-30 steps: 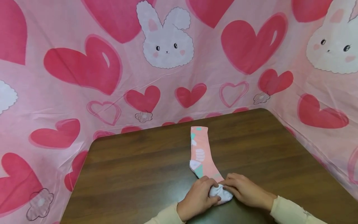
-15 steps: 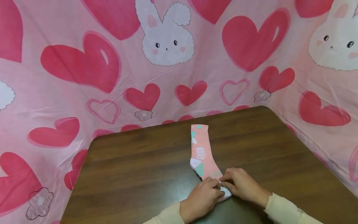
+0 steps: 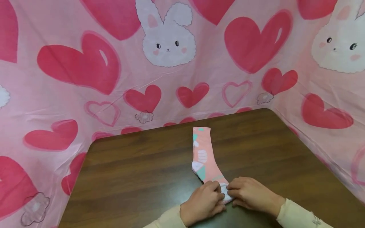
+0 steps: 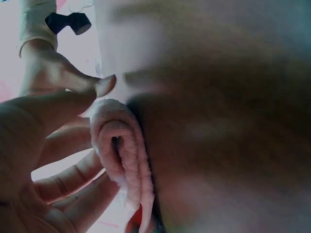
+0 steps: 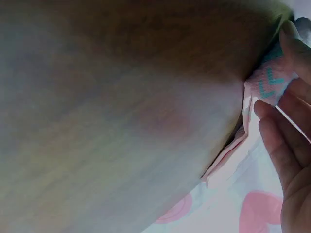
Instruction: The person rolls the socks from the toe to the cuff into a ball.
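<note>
A pink sock (image 3: 207,148) with white and teal patches lies on the wooden table, its cuff pointing to the far edge. Its near toe end is turned over in a white fold (image 3: 226,193) between the two hands. My left hand (image 3: 203,200) holds the fold's left side, fingers curled over it. From the right, my right hand (image 3: 253,193) pinches the other side. In the left wrist view the rolled end (image 4: 119,141) shows layered fabric beside the thumb and fingers. The right wrist view shows pink and teal knit (image 5: 273,77) between thumb and fingers.
The dark wooden table (image 3: 137,171) has rounded far corners. Behind it and on the right hangs a pink cloth (image 3: 216,63) printed with hearts and rabbits, reaching down to the table's edges.
The white toe end, bunched up a second ago, now lies flatter and neater between the hands. The right hand moved up slightly, then back down, with its fingers now closer over the fold.
</note>
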Demonstrator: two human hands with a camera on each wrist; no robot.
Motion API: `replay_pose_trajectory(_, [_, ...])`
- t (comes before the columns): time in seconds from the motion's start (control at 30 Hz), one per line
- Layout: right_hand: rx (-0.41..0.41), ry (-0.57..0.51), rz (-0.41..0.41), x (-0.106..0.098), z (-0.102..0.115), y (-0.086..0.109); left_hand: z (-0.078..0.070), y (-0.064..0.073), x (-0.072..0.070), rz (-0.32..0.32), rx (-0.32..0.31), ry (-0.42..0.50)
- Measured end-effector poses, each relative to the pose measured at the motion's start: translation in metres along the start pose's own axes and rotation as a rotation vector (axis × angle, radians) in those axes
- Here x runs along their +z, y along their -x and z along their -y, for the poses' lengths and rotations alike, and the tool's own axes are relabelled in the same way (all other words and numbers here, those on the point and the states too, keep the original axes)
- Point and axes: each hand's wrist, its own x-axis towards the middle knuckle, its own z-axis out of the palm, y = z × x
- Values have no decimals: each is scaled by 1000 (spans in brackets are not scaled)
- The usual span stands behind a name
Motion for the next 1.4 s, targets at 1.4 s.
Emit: replay_pose_trajectory(1.4, [496, -650, 47, 14, -33, -27, 27, 3, -13, 5, -571, 599])
